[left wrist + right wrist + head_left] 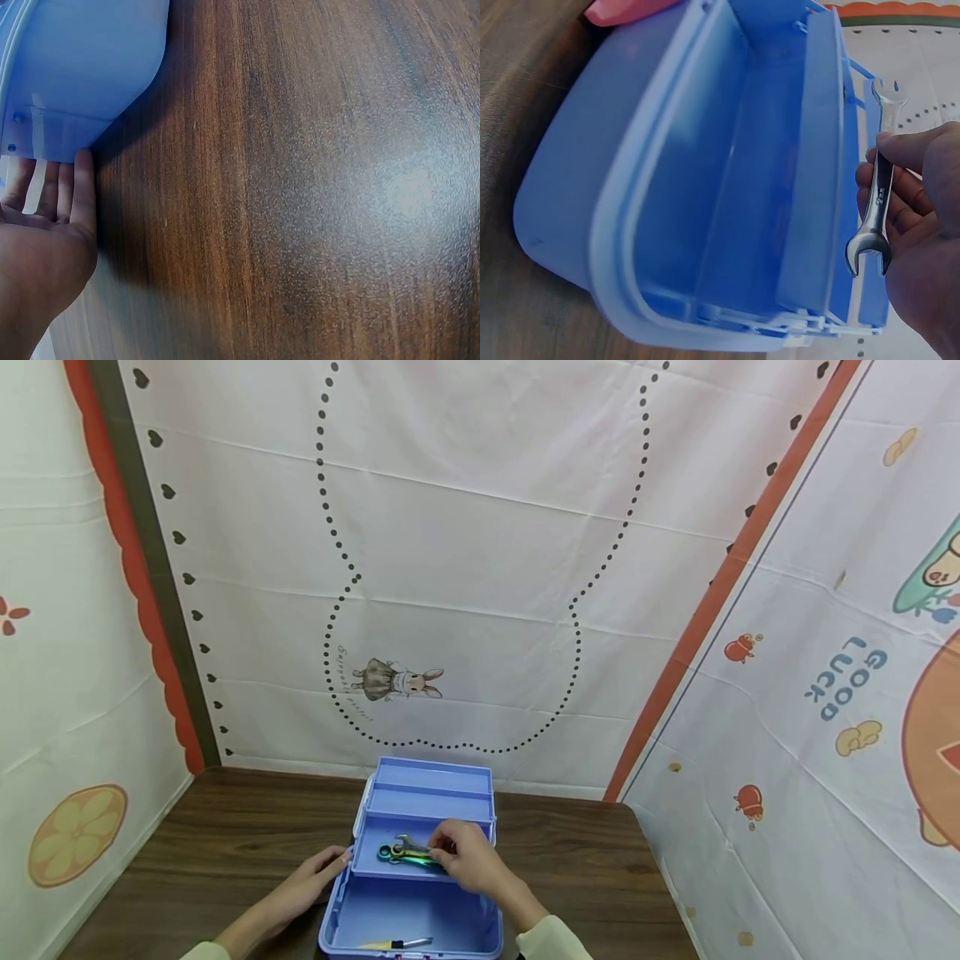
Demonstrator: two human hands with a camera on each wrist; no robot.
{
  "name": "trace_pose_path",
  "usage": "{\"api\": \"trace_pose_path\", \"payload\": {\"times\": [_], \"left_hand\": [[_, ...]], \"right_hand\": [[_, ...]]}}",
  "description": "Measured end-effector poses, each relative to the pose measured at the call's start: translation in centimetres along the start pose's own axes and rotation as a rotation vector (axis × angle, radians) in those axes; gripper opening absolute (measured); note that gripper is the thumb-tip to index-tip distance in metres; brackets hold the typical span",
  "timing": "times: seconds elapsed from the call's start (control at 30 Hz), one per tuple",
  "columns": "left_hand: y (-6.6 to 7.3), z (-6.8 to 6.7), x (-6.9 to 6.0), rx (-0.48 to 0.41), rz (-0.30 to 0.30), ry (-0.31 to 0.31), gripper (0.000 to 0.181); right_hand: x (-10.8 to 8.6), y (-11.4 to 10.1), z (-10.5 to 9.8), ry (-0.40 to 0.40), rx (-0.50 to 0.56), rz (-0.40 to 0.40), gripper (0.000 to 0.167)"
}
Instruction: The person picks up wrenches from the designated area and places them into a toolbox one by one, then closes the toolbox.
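Note:
A blue toolbox (411, 906) stands unfolded on the table, with stepped trays at its back. My right hand (468, 856) is over the middle tray (367, 835), pinching a silver open-end wrench (883, 187) between thumb and fingers. Beneath that hand, a shiny green and gold wrench (386, 853) with a ring end lies in the tray. My left hand (311, 885) touches the left side of the toolbox; in the left wrist view its fingers (85, 195) are fairly straight against the blue wall. A screwdriver (386, 945) with a yellow handle lies in the lower compartment.
The dark wood-grain table (585, 877) extends on both sides of the toolbox. Printed white cloth (480, 677) hangs behind the table and along both sides. A pink latch (626, 9) sticks out from the toolbox's front.

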State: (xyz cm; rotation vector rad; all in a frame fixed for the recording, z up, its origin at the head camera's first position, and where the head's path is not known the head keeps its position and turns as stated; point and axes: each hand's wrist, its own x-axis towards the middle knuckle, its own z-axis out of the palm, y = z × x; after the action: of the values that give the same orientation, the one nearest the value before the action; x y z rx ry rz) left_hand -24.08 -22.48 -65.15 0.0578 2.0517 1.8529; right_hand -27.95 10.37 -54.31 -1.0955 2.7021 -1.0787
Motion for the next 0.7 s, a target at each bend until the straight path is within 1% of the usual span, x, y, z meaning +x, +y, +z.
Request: {"api": "trace_pose_path", "payload": {"times": [0.2, 0.33, 0.47, 0.7], "left_hand": [[0.0, 0.2, 0.1, 0.008, -0.011, 0.026, 0.077], [-0.1, 0.2, 0.1, 0.003, -0.007, 0.018, 0.076], [-0.1, 0.2, 0.0, -0.003, 0.002, 0.005, 0.074], [0.0, 0.2, -0.2, -0.001, 0.007, 0.016, 0.073]], "right_hand": [[0.1, -0.1, 1.0, -0.035, -0.031, -0.047, 0.007], [0.0, 0.0, 1.5, -0.06, -0.028, -0.046, 0.006], [-0.1, 0.1, 1.8, -0.063, -0.026, -0.045, 0.006], [0.2, -0.2, 1.7, -0.069, -0.05, -0.065, 0.005]]}}
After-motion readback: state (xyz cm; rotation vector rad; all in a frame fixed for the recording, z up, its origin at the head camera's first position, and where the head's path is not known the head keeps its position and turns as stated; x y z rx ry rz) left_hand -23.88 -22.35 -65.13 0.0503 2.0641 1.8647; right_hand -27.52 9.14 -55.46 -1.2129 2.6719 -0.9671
